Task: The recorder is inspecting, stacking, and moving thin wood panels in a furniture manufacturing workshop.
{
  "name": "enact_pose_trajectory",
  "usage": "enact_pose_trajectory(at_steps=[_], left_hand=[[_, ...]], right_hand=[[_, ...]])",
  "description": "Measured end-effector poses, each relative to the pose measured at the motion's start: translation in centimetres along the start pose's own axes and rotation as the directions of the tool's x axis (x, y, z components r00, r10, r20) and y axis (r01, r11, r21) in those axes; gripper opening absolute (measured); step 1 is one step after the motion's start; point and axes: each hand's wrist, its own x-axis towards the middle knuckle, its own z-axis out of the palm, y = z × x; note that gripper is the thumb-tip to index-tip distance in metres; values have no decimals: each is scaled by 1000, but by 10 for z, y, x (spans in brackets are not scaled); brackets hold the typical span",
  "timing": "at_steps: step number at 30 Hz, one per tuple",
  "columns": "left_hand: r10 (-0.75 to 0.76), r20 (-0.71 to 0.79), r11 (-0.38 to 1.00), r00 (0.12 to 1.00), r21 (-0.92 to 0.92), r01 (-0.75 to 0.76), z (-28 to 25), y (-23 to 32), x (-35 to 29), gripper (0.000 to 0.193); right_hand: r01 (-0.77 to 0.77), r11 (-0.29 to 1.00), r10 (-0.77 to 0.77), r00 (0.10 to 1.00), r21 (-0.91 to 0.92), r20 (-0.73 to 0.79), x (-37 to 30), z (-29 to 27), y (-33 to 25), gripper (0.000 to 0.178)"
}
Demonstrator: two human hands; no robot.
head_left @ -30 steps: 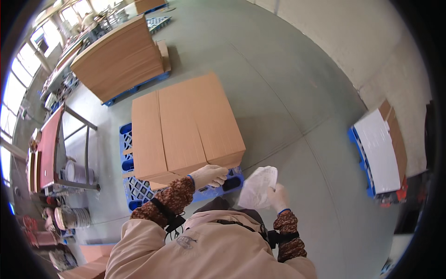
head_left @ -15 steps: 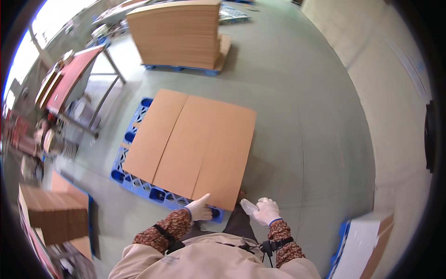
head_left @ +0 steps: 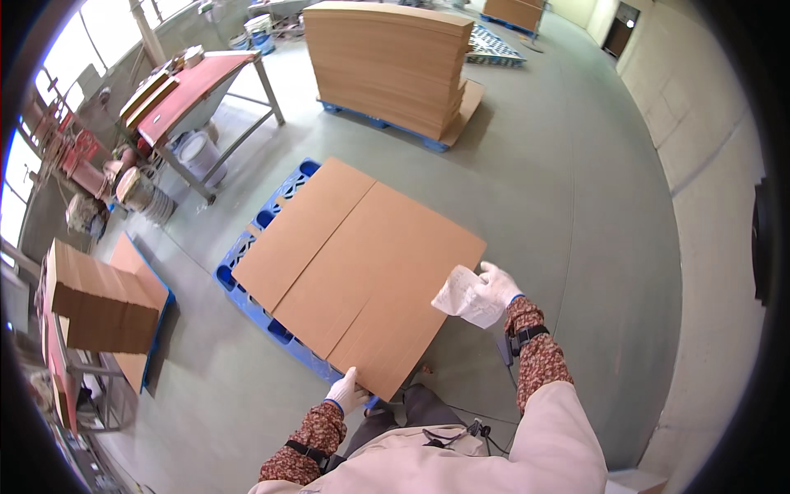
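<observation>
Cardboard sheets (head_left: 370,276) are touched by the left hand (head_left: 347,392) — grip unclear — a white sheet (head_left: 467,300) being clasped by the right hand (head_left: 499,288).

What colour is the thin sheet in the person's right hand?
White; the thin sheet shows best in the head view.

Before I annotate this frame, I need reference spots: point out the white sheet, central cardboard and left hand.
White sheet (head_left: 461,296): head view, its crumpled face.
Central cardboard (head_left: 370,267): head view, middle of the top.
Left hand (head_left: 348,393): head view, middle of the glove.
</observation>
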Motion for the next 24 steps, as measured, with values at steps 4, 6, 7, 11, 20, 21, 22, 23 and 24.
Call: enact_pose_trajectory(at_steps=[4, 6, 7, 11, 20, 21, 22, 23, 24], left_hand=[[16, -8, 998, 1000, -65, -17, 1, -19, -3, 75], [42, 3, 993, 999, -114, -41, 9, -23, -7, 73], [59, 26, 987, 998, -151, -55, 9, -26, -8, 72], [224, 148, 936, 963, 243, -255, -37, -63, 50, 70], [155, 25, 987, 988, -47, -154, -4, -44, 24, 64], [94, -50, 963, 994, -249, -104, 10, -34, 5, 61], [93, -56, 962, 994, -254, -104, 8, -35, 6, 61], [120, -50, 982, 992, -140, -126, 4, -35, 9, 66], [145, -40, 989, 989, -24, -146, 5, -32, 7, 71]], right_hand=[[69, 988, -69, 998, -135, 2, 53, -18, 0, 44], [6, 995, -11, 999, -96, -48, 76, -17, 9, 44], [-47, 998, 44, 997, -50, -56, 86, -13, 14, 45], [-84, 996, 84, 996, -15, 3, 112, 0, 6, 46], [-112, 993, 109, 991, -36, -83, 109, -4, 2, 39], [-107, 994, 104, 992, -36, -75, 109, -3, -1, 39], [-104, 994, 101, 993, -36, -69, 110, -3, -4, 38], [-103, 994, 100, 993, -36, -63, 111, -3, -5, 37], [-102, 994, 100, 993, -36, -58, 111, -2, -8, 37]])
